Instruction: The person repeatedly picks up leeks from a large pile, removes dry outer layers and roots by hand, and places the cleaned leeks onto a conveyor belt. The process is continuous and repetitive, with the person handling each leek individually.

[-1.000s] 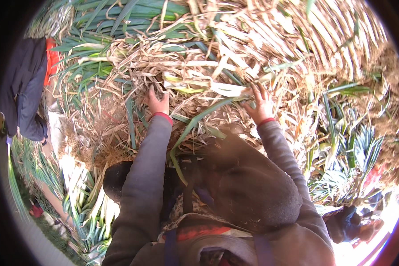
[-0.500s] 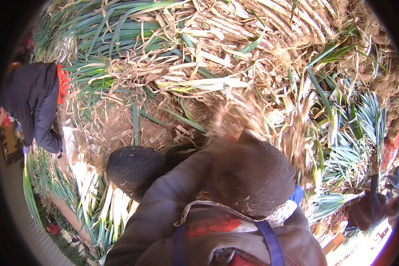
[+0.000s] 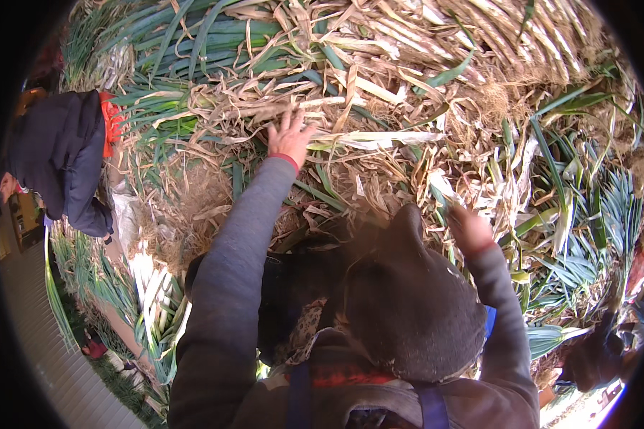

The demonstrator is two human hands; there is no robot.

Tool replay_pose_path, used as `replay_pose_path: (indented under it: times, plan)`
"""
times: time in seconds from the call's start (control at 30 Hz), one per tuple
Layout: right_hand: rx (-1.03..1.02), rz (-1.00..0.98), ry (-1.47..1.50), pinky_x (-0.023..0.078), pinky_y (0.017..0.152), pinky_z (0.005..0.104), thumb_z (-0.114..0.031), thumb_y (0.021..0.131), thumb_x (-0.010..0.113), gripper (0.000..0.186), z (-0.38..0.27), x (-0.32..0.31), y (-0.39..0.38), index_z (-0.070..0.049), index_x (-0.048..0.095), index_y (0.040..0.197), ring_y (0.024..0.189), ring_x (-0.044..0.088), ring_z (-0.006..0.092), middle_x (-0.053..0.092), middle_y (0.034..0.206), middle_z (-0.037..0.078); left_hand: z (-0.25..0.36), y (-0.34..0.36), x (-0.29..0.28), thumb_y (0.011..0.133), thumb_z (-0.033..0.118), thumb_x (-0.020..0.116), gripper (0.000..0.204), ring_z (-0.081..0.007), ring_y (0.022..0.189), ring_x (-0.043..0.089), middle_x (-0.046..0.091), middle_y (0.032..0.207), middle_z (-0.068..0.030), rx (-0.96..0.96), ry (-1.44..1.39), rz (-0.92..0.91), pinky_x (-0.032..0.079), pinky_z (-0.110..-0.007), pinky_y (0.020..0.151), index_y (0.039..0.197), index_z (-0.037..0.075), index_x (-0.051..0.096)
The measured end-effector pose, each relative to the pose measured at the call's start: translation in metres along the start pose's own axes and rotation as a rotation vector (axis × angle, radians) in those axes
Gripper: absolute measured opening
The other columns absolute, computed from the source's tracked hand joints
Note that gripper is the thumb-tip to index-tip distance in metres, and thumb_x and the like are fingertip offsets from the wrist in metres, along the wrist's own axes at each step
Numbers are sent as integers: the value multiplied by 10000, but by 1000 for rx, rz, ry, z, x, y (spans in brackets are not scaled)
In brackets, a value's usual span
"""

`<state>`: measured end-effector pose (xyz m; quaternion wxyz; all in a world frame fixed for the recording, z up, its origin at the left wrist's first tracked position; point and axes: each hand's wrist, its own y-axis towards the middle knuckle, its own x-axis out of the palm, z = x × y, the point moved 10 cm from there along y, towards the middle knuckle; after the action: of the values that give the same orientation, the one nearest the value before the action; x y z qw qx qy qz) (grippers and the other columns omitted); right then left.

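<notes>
My left hand (image 3: 290,137) reaches out over dry, papery leaves (image 3: 232,111), fingers spread, just left of a loose pale leek (image 3: 376,138) lying across the litter. My right hand (image 3: 469,229) is smeared by motion at the right of my dark raised knee (image 3: 411,300), among dry leaves and pale scraps; whether it holds anything cannot be made out. Green leek tops (image 3: 215,39) and rows of pale, rooted stalks (image 3: 501,36) lie beyond both hands.
A person in dark clothing (image 3: 57,150) bends over at the left; another person (image 3: 594,350) is at the lower right. Bunched white leeks (image 3: 150,300) lie behind my left arm. More green leeks (image 3: 612,214) are piled at the right, beside fibrous roots.
Both hands, drawn in and hidden half a second ago, are out again. My left hand is farther forward than a second ago; my right is lower and farther right.
</notes>
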<state>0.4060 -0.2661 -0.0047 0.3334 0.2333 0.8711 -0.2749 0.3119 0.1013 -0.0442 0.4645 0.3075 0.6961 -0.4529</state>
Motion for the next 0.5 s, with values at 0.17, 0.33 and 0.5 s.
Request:
replay_pose_path:
  times: [0.17,0.33,0.5]
  plan:
    - [-772,-348,-388,298,991,602,-212,808,530,264,-169,162,115,-191,600,1061,1237,403,216,505,1256,22,-69,34,10,844,72,525,351,-292,1348,265,244,1487,6,-190,-170,49,376,-564,986,1162,214,573]
    - [-646,-499,-581,138,1061,644,-356,773,661,694,-154,210,169,-290,330,1380,1364,222,249,282,1461,75,-135,76,3,865,122,484,328,-301,1048,563,513,1261,-99,-283,-537,158,430,-409,930,1189,123,537]
    - [-118,-106,-471,323,917,676,-350,821,591,296,-32,109,180,-289,588,1111,1299,306,285,298,1435,-22,-138,53,6,834,89,512,489,-341,1039,553,408,1370,-98,-109,-601,255,435,-417,900,1311,171,444]
